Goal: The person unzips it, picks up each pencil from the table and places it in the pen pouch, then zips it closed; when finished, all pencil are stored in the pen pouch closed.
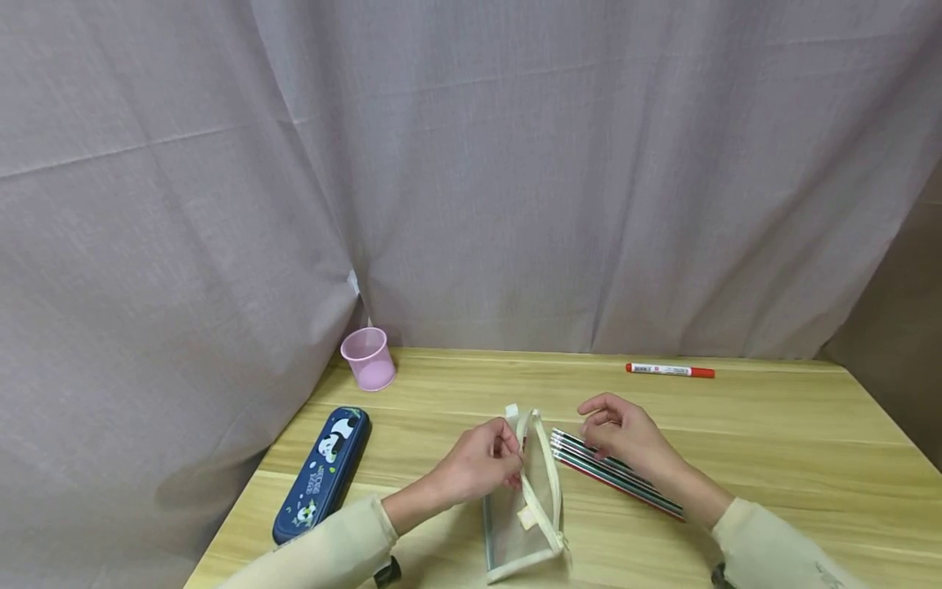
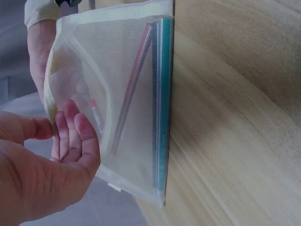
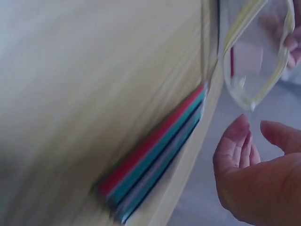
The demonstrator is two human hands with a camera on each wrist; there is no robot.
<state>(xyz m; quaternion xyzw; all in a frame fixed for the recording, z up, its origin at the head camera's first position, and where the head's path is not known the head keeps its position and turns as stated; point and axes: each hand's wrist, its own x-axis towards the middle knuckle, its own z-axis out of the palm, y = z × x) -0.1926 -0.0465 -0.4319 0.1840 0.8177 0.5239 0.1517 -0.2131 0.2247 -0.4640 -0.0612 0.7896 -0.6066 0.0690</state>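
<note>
My left hand [image 1: 474, 466] pinches one side of the opening of a zippered mesh pencil pouch [image 1: 546, 483] with cream edging, which stands upright on the table. Through its mesh in the left wrist view, a red pencil and a dark one [image 2: 134, 84] lean inside, near a teal pencil [image 2: 164, 103] along the bottom. The mouth of the pouch gapes towards my right hand [image 1: 625, 433], whose fingers are loosely bent with nothing between them. Below that hand lies a row of several striped pencils [image 3: 155, 150], red, green and dark, on the table right of the pouch.
A navy pencil case [image 1: 321, 470] with pandas lies at the left edge of the wooden table [image 1: 773, 458]. Behind it stands a pink cup [image 1: 370, 360]. A red-and-white marker [image 1: 670, 370] lies at the back right, before the grey curtain [image 1: 478, 180].
</note>
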